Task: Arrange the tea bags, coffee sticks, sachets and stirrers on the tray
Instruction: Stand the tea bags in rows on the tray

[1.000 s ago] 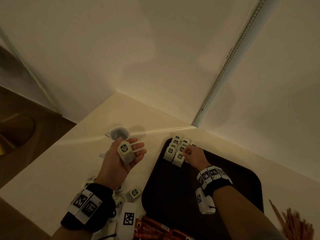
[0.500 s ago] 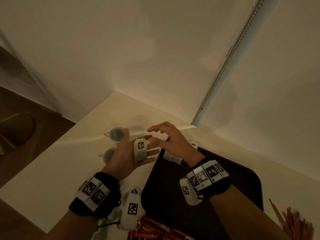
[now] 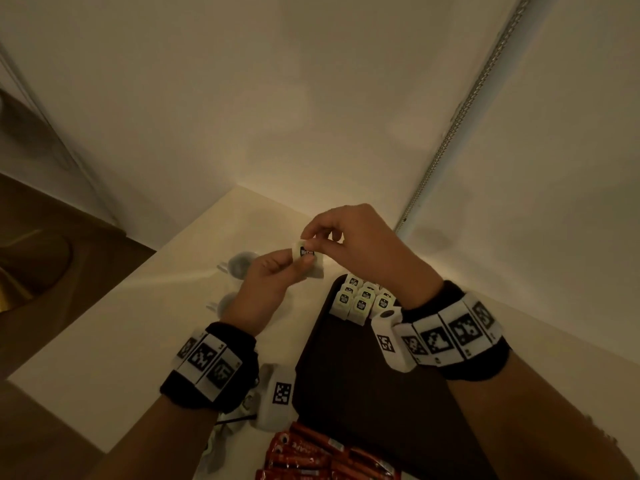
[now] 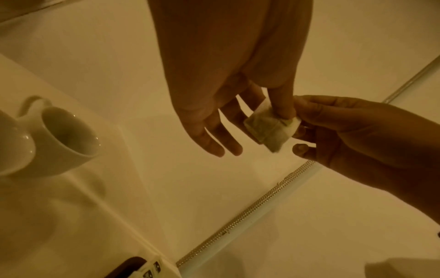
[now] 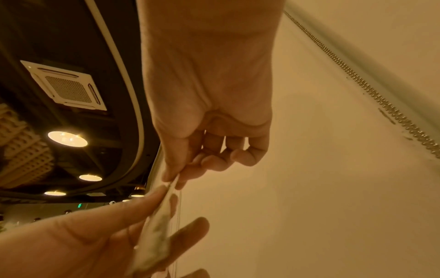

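The tea bag [image 3: 307, 258] is held up in the air between both hands, above the white counter [image 3: 104, 341] and just beyond the far corner of the dark tray [image 3: 346, 410]. The left hand [image 3: 266, 289] pins the bag's body between thumb and index finger, while its other three fingers [image 4: 214, 139] stretch out straight below, clear of the bag. The right hand [image 3: 360, 244] pinches the bag's paper tag end between thumb and fingertip, its remaining fingers curled loosely behind. Two grips on one light, floppy bag look like a handover: I judge that the left hand steadies it so the right can take it by the stiff tag, which gives a cleaner hold for setting it down squarely.

Nearer than the fingers, at the tray's far corner, a block of tea bags [image 3: 360, 299] already stands in tight rows with labels facing up; the held bag probably belongs beside them, and the tag grip would let it drop in with the label showing the same way.

Left of the fingers, two white cups [image 4: 64, 139] sit side by side on the counter. Close to the wrists, red coffee sticks [image 3: 311, 455] lie in a heap off the tray's near edge, not yet arranged. Stirrers and sachets do not show clearly here.
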A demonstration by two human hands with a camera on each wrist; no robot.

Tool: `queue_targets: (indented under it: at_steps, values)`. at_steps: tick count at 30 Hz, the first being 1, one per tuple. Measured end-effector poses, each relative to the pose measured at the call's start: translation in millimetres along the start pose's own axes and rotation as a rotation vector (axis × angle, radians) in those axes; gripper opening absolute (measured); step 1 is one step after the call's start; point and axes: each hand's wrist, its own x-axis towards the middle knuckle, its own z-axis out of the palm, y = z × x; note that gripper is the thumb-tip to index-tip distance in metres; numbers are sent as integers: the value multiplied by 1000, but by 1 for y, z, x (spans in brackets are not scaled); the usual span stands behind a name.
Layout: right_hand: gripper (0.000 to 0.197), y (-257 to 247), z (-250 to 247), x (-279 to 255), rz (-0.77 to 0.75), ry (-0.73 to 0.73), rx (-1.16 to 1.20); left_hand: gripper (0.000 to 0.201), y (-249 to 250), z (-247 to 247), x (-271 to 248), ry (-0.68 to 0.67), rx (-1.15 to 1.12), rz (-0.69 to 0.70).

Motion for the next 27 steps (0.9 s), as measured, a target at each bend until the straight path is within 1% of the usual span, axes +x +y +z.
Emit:
queue_targets:
  at_steps: [3, 6, 8, 11, 13, 16, 18, 19, 20, 21, 23, 25, 27]
  values:
    - [10, -2, -3, 1, 66, 7, 13, 27, 0, 2, -5, -34, -44, -56]
    - [9, -3, -4, 0, 112, 13, 40, 29, -5, 3, -10, -45, -74, -78]
    - [8, -5, -4, -1, 128, 30, 54, 30, -7, 4, -13, -28, -149, -93]
    - [7, -8, -5, -1, 127, 62, 91, 15, -9, 6, -17, 20, -226, -103]
    - [7, -10, -6, -1, 122, 75, 110, 18, -10, 5, -18, 39, -224, -96]
    - [6, -10, -5, -5, 124, 90, 137, 16, -8, 5, -18, 56, -206, -96]
    - [4, -4, -5, -10, 134, 122, 168, 34, -8, 2, -19, 83, -206, -126]
    - [2, 1, -5, -13, 143, 138, 179, 44, -9, -2, -21, 96, -184, -139]
    - [3, 9, -5, -17, 159, 151, 183, 50, -10, -7, -24, 104, -139, -144]
    - [5, 20, -4, -21, 184, 157, 179, 49, -12, -13, -28, 112, -88, -147]
    - [7, 45, -1, -34, 245, 158, 159, 37, -13, -26, -38, 152, 6, -168]
    - [4, 74, 6, -48, 325, 148, 126, 24, -16, -42, -50, 190, 80, -189]
    - [5, 103, 17, -64, 432, 114, 70, 21, -18, -60, -65, 174, 155, -197]
